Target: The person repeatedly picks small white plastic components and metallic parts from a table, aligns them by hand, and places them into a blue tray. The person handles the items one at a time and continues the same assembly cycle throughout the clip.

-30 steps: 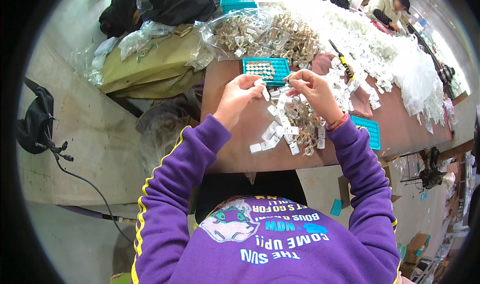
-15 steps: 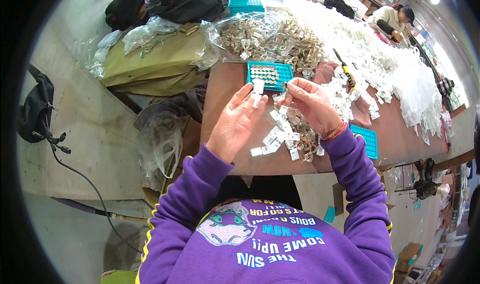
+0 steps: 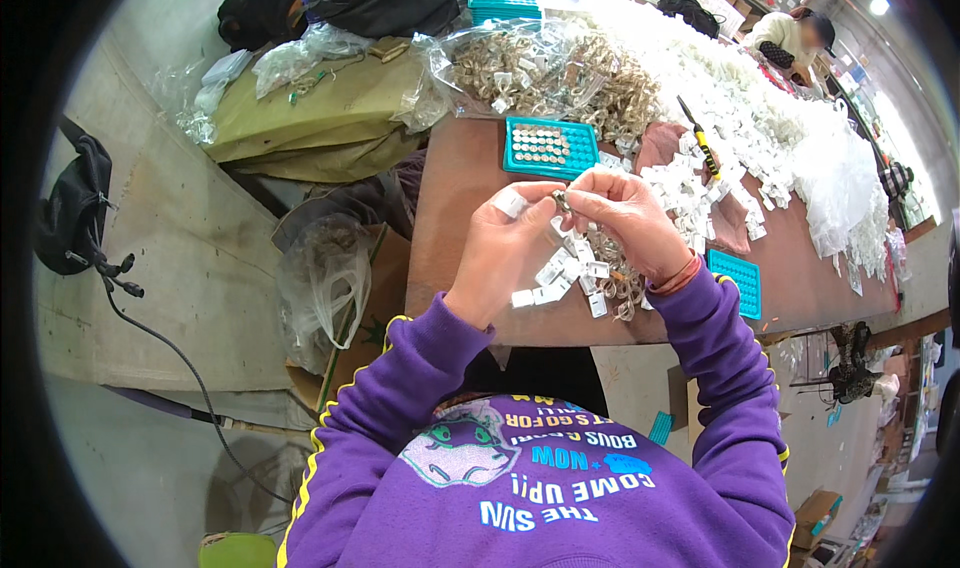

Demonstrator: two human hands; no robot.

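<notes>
Both hands have been lifted off the table and drawn together since a second ago. The left hand (image 3: 505, 243) is now closed on a small white piece (image 3: 510, 203), and the right hand (image 3: 625, 213) is pinched on a small metal part (image 3: 561, 200); the two parts are held almost touching, so fitting appears to be under way. Below the hands, at 6 o'clock, loose white and metal pieces (image 3: 580, 268) lie on the brown table (image 3: 450, 228). At 12 o'clock sits the teal tray (image 3: 545, 148), partly filled; beyond it, a clear bag of parts (image 3: 540, 73).
</notes>
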